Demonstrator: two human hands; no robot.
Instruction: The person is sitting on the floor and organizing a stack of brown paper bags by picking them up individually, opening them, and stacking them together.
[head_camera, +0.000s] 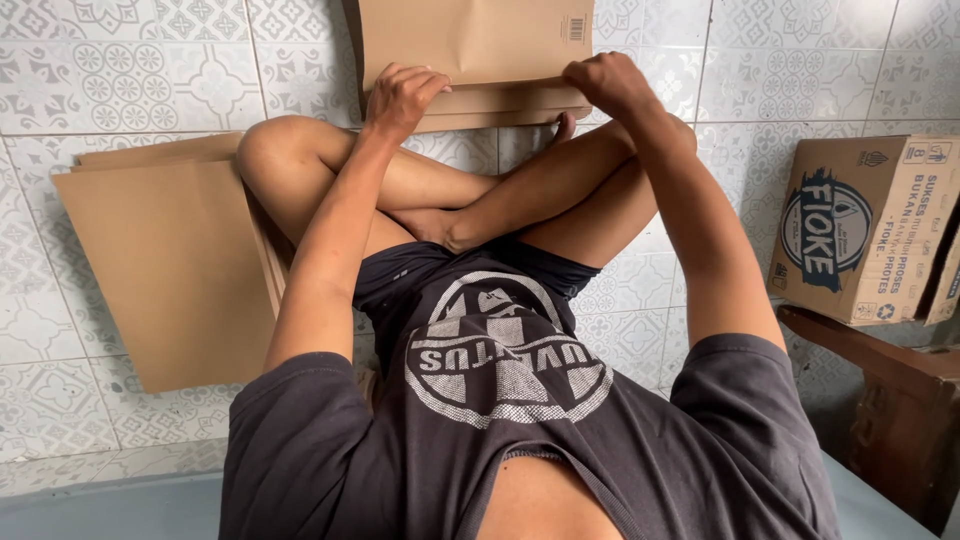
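Seated view, looking down my own body, near to far. Nearest, my dark printed shirt (510, 400) and shorts; I sit cross-legged on the patterned tile floor (120, 90), so my knees frame a working space just ahead of my feet. To my left lies a stack of flat cardboard sheets (170, 270), one edge tucked against my thigh, placed within easy reach of that arm. To my right, well apart, a printed carton (865, 230) rests on a dark wooden piece of furniture (900, 400). Farthest, beyond my crossed shins, the folded cardboard piece (470, 50) lies on the floor. My left hand (400, 95) presses flat-fingered on its near folded edge, pinning it; my right hand (605, 85) is curled, knuckles up, bearing on the same edge. The two hands sit apart along the fold, apparently so that it stays even.
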